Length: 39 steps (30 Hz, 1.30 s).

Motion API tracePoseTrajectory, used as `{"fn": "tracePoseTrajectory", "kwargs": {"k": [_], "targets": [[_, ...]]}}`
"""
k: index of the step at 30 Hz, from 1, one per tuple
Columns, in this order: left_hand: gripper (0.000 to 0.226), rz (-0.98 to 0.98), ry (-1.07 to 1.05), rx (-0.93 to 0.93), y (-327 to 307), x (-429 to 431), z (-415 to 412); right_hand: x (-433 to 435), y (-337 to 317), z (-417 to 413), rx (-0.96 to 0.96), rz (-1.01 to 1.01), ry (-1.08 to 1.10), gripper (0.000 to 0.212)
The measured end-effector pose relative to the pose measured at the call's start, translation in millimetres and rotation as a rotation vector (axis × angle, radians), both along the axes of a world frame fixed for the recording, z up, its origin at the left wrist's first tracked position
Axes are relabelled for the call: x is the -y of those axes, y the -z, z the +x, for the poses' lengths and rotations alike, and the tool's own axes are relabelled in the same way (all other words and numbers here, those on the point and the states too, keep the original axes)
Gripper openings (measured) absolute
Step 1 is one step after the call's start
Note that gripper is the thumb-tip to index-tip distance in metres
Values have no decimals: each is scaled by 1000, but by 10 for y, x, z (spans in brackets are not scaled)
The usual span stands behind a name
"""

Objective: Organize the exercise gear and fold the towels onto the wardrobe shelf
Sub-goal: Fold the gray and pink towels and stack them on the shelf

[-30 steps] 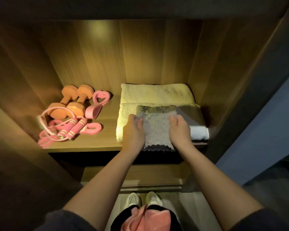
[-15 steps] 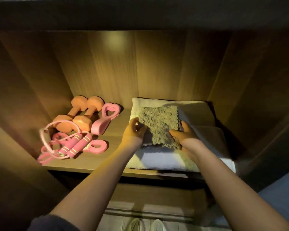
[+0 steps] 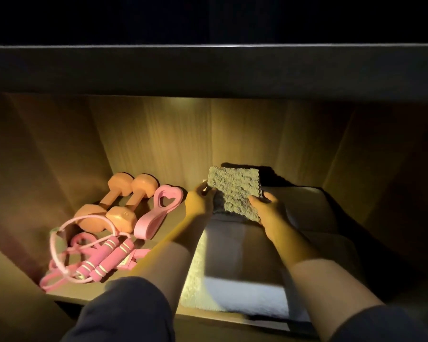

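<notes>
A small grey folded towel (image 3: 234,191) is held tilted above the back of a large white folded towel (image 3: 235,280) on the wardrobe shelf (image 3: 168,225). My left hand (image 3: 199,199) grips its left edge and my right hand (image 3: 265,209) grips its lower right corner. On the shelf's left lie two orange dumbbells (image 3: 119,206), a pink heart-shaped grip (image 3: 158,211) and a pink jump rope (image 3: 97,257) with its cord looped over the dumbbells.
The dark shelf board above (image 3: 213,70) overhangs the compartment. Wooden side walls (image 3: 50,169) close it in left and right. A strip of bare shelf lies between the pink gear and the towels.
Both hands have carried the grey towel from the front edge of the white towel to its back, lifting and tilting it. The view has moved closer and lower.
</notes>
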<state>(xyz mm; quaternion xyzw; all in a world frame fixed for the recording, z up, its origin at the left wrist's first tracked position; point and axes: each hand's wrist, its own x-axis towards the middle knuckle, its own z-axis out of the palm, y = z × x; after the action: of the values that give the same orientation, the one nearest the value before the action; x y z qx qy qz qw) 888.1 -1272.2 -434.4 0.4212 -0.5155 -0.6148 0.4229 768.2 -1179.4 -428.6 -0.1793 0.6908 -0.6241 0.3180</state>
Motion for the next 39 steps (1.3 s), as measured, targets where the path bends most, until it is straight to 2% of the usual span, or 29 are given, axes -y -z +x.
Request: {"fn": "tracePoseTrajectory", "kwargs": {"k": [3,5,6,9,10,11,14,18,23,27,32,35,39], "targets": [[21,-78,-33,245,89,10,-1,13,28,30,46,5,-24,54],[30,-228,-79,413,57,-85,49,-53,66,46,-82,49,-33,58],[35,-362,-84,490,30,-146,75,-105,70,56,-283,108,-25,59],[55,-782,64,782,63,-320,143,-216,144,125,-1081,219,-77,61],[57,-837,140,910,106,-354,146,-210,183,148,-1214,269,-167,61],[58,-841,222,1029,161,-370,151,-199,214,168,-1264,346,-274,60],[57,-803,356,1222,231,-322,148,-179,309,55,-1289,575,-432,59],[59,-822,392,1312,230,-236,111,-201,280,-146,-1244,676,-439,55],[66,-880,353,1215,268,-338,247,-340,238,-58,-1163,654,-462,57],[69,-842,378,1237,235,-588,542,-730,206,122,-1126,631,-476,62],[69,-819,400,1157,207,-1177,1067,-1302,140,500,-1099,760,-589,63],[68,-837,386,1123,186,-1614,1383,-1749,183,838,-1221,630,-563,66],[64,-819,360,1022,236,-2296,1868,-2435,336,1340,-1216,538,-615,68]]}}
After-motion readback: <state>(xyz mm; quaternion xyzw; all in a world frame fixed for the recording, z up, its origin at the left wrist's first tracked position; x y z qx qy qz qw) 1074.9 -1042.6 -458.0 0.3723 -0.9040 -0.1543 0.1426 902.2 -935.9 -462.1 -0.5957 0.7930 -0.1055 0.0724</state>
